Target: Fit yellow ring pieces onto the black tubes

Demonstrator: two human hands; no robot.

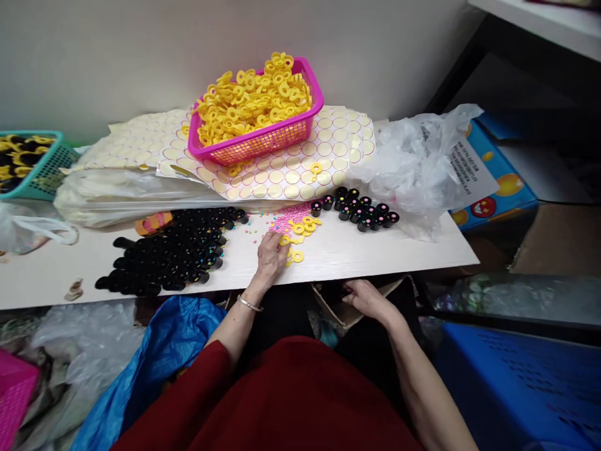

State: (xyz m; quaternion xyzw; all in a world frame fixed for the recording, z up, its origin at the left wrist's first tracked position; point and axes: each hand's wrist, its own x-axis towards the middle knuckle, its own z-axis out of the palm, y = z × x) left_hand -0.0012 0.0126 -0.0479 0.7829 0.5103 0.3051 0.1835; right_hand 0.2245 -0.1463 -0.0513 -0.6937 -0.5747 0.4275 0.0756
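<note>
My left hand [271, 252] rests on the white table [375, 250], fingers curled down among loose yellow plastic rings [300, 232] and a small heap of pink pieces [288, 219]; whether it grips one I cannot make out. My right hand [366, 297] is below the table's front edge, fingers curled at the rim of a cardboard box [338, 307] in my lap. A large pile of black caps [178, 250] lies left of the left hand. A smaller group of black caps [364, 212] sits to the right.
A pink basket [263, 144] heaped with yellow rings stands on sticker sheets [328, 150] at the back. A teal basket [42, 169] is at far left, a crumpled plastic bag [417, 163] at right. A blue bag [154, 357] and blue crate [516, 382] flank my lap.
</note>
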